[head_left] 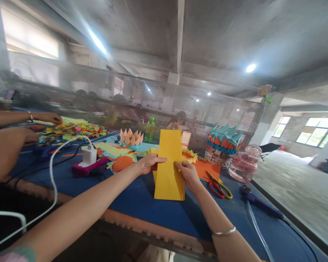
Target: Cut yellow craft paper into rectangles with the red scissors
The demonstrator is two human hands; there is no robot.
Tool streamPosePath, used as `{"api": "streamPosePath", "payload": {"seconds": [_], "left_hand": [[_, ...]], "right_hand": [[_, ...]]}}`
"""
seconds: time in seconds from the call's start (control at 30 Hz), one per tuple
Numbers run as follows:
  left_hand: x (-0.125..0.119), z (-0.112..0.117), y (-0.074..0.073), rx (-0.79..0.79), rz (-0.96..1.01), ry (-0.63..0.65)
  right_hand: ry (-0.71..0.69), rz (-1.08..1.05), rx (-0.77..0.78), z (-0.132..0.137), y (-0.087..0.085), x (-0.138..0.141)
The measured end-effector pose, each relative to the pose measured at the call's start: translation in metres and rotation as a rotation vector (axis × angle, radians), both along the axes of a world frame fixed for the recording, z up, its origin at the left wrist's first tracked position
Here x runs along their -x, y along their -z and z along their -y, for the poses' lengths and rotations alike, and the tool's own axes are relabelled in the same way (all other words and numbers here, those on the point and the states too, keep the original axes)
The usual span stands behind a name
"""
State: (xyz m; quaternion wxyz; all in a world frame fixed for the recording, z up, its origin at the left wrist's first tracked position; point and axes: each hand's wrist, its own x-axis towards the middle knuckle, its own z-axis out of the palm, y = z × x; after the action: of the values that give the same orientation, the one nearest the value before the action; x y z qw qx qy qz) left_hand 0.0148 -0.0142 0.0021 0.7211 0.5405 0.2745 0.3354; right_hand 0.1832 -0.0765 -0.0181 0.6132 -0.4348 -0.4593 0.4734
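Observation:
A folded sheet of yellow paper [170, 182] stands upright between my hands, above the blue table. My left hand [150, 163] pinches its left edge, thumb on the near face and the other fingers behind it. On the right edge, my right hand [188, 173] grips the same sheet with the thumb in front. Most fingertips are hidden behind the paper. Just right of my right hand lie scissors [218, 185] with red and yellow handles, their blades over an orange sheet [205, 169].
Behind stand a peach paper crown [131, 138], a green bottle [150, 130] and a basket [218, 154] with blue paper points. A pink jar [243, 163] and a glue gun [262, 204] are at right. A purple power strip [89, 166] and a co-worker's hand [47, 118] are at left.

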Motion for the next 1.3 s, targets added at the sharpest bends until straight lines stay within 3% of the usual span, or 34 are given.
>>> {"api": "streamPosePath", "payload": {"seconds": [0.13,0.47,0.67,0.7,0.77,0.87,0.97,1.13,1.3], "left_hand": [[0.000,0.000,0.006,-0.039,-0.030,0.071],[0.002,0.004,0.007,-0.104,-0.014,0.081],[0.007,-0.002,0.001,-0.058,0.022,-0.056],[0.008,-0.003,0.000,-0.053,0.032,-0.076],[0.010,-0.005,-0.003,-0.043,0.047,-0.106],[0.014,-0.010,-0.006,-0.033,0.047,-0.140],[0.019,-0.015,-0.009,-0.034,0.062,-0.175],[0.026,-0.020,-0.013,-0.033,0.106,-0.234],[0.027,-0.019,-0.014,-0.032,0.100,-0.240]], "right_hand": [[-0.007,0.037,-0.014,0.002,-0.002,0.002],[0.026,0.219,-0.053,-0.001,-0.004,-0.001],[0.348,0.784,-0.007,0.006,-0.024,-0.039],[0.447,1.011,0.035,0.011,-0.028,-0.050],[0.570,1.371,0.291,0.022,-0.034,-0.073],[0.590,1.397,0.486,0.036,-0.033,-0.105],[0.562,1.401,0.567,0.042,-0.023,-0.126],[0.522,1.413,0.591,0.036,-0.009,-0.134],[0.552,1.410,0.615,0.034,-0.008,-0.135]]}}
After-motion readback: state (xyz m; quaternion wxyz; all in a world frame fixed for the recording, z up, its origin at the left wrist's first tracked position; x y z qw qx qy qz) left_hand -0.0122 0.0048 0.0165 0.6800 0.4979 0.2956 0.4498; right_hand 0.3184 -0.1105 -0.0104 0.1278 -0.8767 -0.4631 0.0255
